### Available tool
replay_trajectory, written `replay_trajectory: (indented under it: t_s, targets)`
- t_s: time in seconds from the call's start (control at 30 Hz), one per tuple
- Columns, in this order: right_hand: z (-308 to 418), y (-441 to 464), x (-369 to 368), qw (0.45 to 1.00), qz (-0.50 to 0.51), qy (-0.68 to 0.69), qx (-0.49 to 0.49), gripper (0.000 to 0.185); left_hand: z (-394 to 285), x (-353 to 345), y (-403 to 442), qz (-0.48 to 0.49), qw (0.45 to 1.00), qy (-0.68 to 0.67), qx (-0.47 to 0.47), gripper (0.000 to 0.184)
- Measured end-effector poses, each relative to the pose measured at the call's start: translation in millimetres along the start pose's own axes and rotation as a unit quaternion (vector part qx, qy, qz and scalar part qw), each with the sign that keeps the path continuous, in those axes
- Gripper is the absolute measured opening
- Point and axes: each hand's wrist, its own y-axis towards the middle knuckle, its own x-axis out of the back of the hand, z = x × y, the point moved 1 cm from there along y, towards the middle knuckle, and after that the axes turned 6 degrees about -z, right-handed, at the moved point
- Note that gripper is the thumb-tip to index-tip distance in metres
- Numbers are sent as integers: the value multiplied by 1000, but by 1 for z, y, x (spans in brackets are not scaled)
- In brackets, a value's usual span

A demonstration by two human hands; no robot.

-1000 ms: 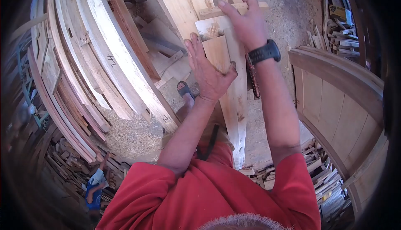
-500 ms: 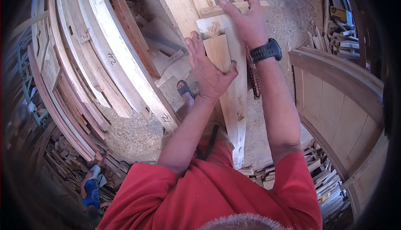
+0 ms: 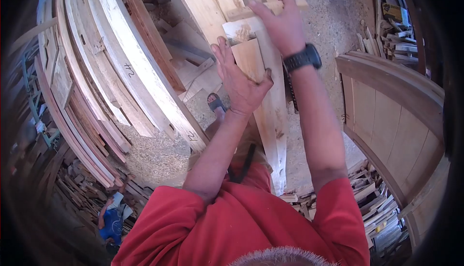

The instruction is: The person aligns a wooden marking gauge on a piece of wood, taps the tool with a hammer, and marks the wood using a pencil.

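Note:
My left hand [image 3: 241, 82] spans a pale wooden board [image 3: 249, 56], its fingers along the left side and its thumb by the right edge. Beneath that board, a longer pale timber [image 3: 274, 106] runs down toward my body. My right hand [image 3: 285, 27], with a dark watch on the wrist, grips a narrow wooden strip [image 3: 237, 13] lying crosswise at the far end of the board. The thumb presses on the strip's near side, and the other fingertips are partly hidden behind it. A light end-piece with a brown knot [image 3: 241, 31] shows between the two hands.
Long curved-looking planks [image 3: 140, 68] marked with numbers fill the left side. A panelled wooden piece [image 3: 386, 116] stands at right. Wood shavings [image 3: 157, 157] cover the floor. Scrap piles lie around, and a person in blue [image 3: 112, 222] is at lower left.
The right hand and the wooden strip have shifted slightly left, and the far end of the timber appears a little further left too. My left hand keeps nearly the same place.

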Motion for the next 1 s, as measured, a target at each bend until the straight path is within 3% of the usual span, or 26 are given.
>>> replay_trajectory:
  t_s: [0.13,0.2,0.23,0.3,0.43,0.5,0.67,0.73,0.93,1.0]
  targets:
    - [-12,1,13,993,50,99,-47,71,-4,2,-1,0,1000,7,2,126]
    - [-20,-20,31,909,28,319,-267,63,-4,3,-2,-4,1000,9,0,126]
    - [-23,-35,33,909,29,321,-266,63,-4,3,-2,-4,1000,9,-2,126]
    - [-32,-67,35,830,-2,452,-327,45,-7,4,-1,-7,1000,5,0,126]
    - [-19,-92,29,807,-25,516,-287,37,-7,6,-3,-14,1000,-13,-1,125]
    - [-17,-100,21,834,-70,494,-235,40,-4,10,-5,-27,999,-35,-12,125]
    - [-6,-117,20,820,-65,524,-222,48,1,19,-6,-50,992,-112,-21,125]
    - [-6,-121,16,825,-70,518,-215,49,8,21,-5,-40,984,-170,15,124]
    - [-8,-132,13,757,-55,632,-155,52,12,32,-4,-15,982,-187,25,119]
    - [-4,-135,15,815,-75,549,-170,52,13,33,-7,-10,982,-182,37,119]
